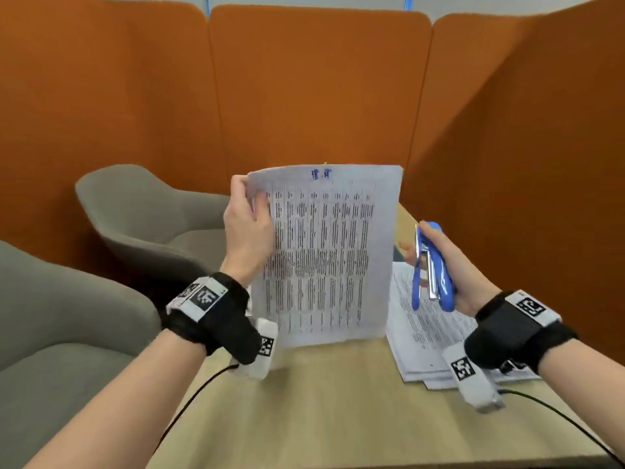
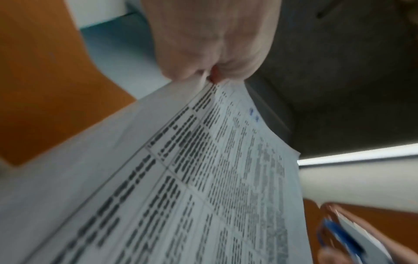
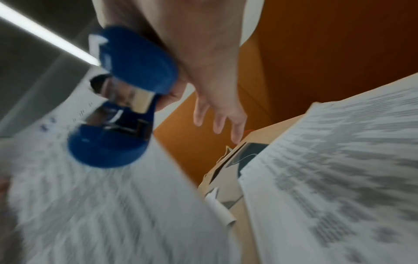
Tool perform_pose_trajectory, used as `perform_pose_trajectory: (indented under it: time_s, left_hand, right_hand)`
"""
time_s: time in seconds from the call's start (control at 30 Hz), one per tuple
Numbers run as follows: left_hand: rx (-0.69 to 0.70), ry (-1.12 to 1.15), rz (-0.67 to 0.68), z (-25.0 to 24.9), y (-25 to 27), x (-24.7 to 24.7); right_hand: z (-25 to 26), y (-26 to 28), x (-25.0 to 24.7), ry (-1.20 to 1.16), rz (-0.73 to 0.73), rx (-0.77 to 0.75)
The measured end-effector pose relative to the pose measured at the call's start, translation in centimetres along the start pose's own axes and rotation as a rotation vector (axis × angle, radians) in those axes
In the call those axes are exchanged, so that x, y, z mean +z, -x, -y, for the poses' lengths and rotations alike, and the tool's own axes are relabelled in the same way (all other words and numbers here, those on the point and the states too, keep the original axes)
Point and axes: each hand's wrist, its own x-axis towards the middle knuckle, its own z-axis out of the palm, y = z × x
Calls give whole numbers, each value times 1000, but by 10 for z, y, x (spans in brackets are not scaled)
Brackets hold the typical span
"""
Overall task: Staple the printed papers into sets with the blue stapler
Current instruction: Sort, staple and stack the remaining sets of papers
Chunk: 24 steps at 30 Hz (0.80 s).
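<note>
**Sheets held upright, stapler not yet on the corner**

A set of printed sheets (image 1: 324, 255) is held upright over the wooden table (image 1: 338, 401), its bottom edge at or just above the tabletop. It is pinched near its top left corner by the left hand (image 1: 248, 231), thumb on the printed face and the other fingers behind. The blue stapler (image 1: 433, 265) is gripped in the right hand (image 1: 453, 269), just right of the sheets and not touching them; its mouth is seen gaping in the right wrist view, and 3 fingers are spread loosely past it. A pile of further printed papers (image 1: 426, 336) lies on the table at the right, under that hand.

The sheets are secured at 1 corner only, so the free right edge could fan or slip out of line, and a staple could then miss a page. The top left corner is covered by the left hand; a fingertip could be caught if the stapler is brought in there. Whether the edges are squared cannot be told, as both wrist views are blurred.
</note>
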Motion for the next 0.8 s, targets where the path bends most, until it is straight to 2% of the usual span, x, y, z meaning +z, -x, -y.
perform_pose_trajectory:
  time_s: [0.07, 0.17, 0.23, 0.33, 0.37, 0.4, 0.47, 0.53, 0.6, 0.67, 0.73, 0.8]
  left_hand:
    - [-245, 57, 42, 0, -12, 31]
    - [-576, 90, 207, 7, -8, 87]
    - [-743, 151, 355, 17, 9, 124]
    - [-1019, 234, 646, 26, 44, 159]
    - [-1011, 195, 727, 26, 54, 165]
    - [-931, 102, 801, 26, 61, 169]
    - [-670, -182, 887, 30, 69, 167]
    - [-491, -463, 898, 40, 64, 155]
    - [-455, -738, 931, 56, 53, 134]
    - [-471, -922, 1033, 80, 45, 114]
    - [-461, -936, 1130, 98, 42, 96]
    - [-449, -951, 1192, 108, 40, 84]
  right_hand:
    - [1, 12, -17, -60, 27, 24]
    - [2, 19, -43, 20, -16, 87]
    - [1, 20, -60, 143, -97, 139]
    - [-13, 13, -96, 245, -281, 252]
    - [-17, 13, -103, 272, -314, 291]
    - [-24, 11, -113, 301, -336, 317]
    - [-35, 11, -125, 380, -372, 376]
    - [-42, 8, -130, 448, -397, 417]
    - [-44, 6, -128, 506, -422, 435]
    - [-41, 2, -126, 614, -489, 387]
    - [-33, 0, -118, 688, -512, 304]
    - [-25, 0, -100, 637, -407, 287]
